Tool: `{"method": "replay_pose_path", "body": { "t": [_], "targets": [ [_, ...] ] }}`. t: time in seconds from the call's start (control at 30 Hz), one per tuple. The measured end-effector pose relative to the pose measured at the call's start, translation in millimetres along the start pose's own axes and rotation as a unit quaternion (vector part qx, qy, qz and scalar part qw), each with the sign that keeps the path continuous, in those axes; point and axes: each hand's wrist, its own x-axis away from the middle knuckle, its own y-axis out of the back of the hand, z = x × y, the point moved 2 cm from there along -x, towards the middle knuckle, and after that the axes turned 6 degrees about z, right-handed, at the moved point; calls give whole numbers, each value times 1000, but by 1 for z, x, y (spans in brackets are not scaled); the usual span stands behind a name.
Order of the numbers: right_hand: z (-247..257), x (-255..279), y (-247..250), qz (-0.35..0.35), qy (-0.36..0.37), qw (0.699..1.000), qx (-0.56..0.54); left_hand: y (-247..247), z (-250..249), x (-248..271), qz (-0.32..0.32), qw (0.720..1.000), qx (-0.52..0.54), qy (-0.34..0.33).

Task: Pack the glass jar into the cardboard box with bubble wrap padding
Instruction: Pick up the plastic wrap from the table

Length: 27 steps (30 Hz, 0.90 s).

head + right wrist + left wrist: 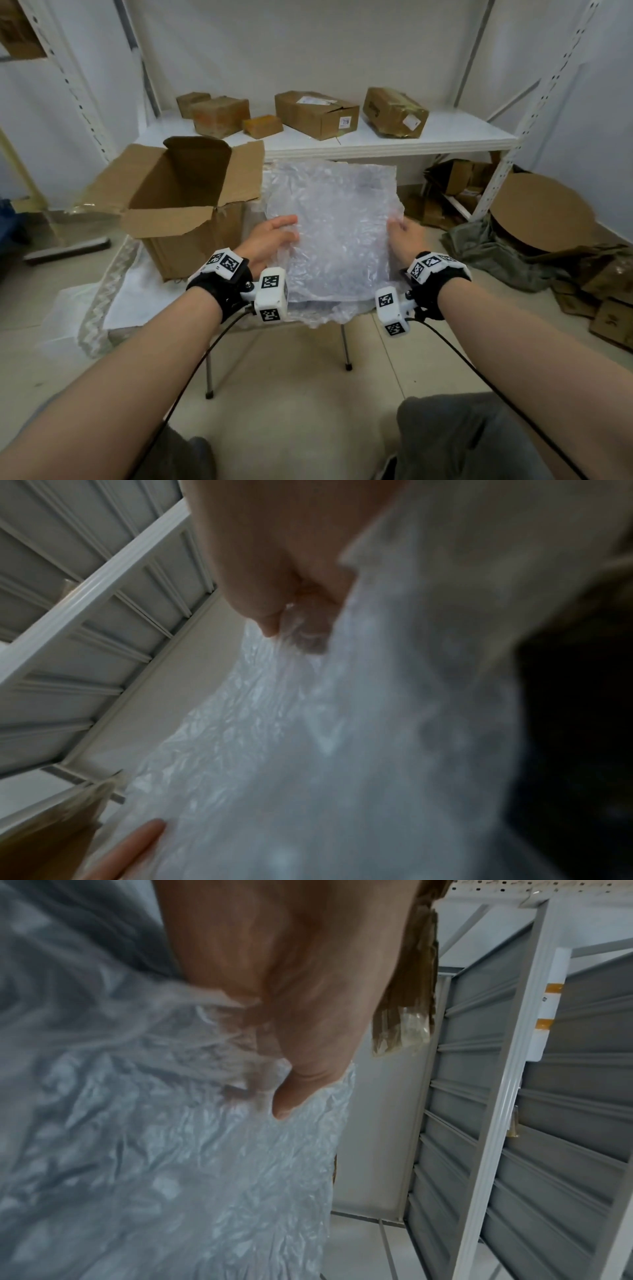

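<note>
A crumpled sheet of clear bubble wrap (334, 226) is held up over a small table. My left hand (270, 236) grips its left edge with the thumb on top; in the left wrist view the thumb (291, 1093) pinches the bubble wrap (178, 1164). My right hand (404, 233) pinches the right edge, and the right wrist view shows its fingers (274, 615) closed on the bubble wrap (308, 750). An open cardboard box (181, 202) stands to the left with its flaps spread. No glass jar is visible.
More bubble wrap (96, 308) lies on the small table beside the box. A white shelf (342, 137) behind carries several closed cardboard boxes. Flattened cardboard (541, 209) and green cloth (486, 246) lie on the floor at right. My knees show at the bottom.
</note>
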Motion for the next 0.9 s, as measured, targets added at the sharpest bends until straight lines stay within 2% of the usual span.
{"method": "replay_pose_path", "body": {
  "t": [0.1,0.23,0.33,0.4,0.57,0.7,0.8,0.87,0.9],
  "targets": [
    [13,-3,-15,24,64,996,-49,7,-5,-1,1,1000,-7,-26],
    [36,-21,-24,-7,121,992,-39,12,-22,3,-10,998,3,-61],
    [39,-25,-21,7,139,982,-127,13,-26,9,-20,997,2,-71],
    [32,-25,-17,27,117,974,-190,15,-21,10,-33,997,6,-75],
    [-3,-13,4,0,58,983,-174,13,-5,6,-75,992,57,-80],
    [-23,-2,13,15,32,975,-219,0,-16,3,-91,989,59,-102],
    [-18,5,19,64,41,958,-276,2,-17,-5,-60,993,47,-90],
    [-11,3,22,100,22,928,-359,10,-15,-14,-31,995,45,-81],
    [-7,0,23,106,0,911,-398,14,-13,-17,-40,994,65,-75]
  ]
}}
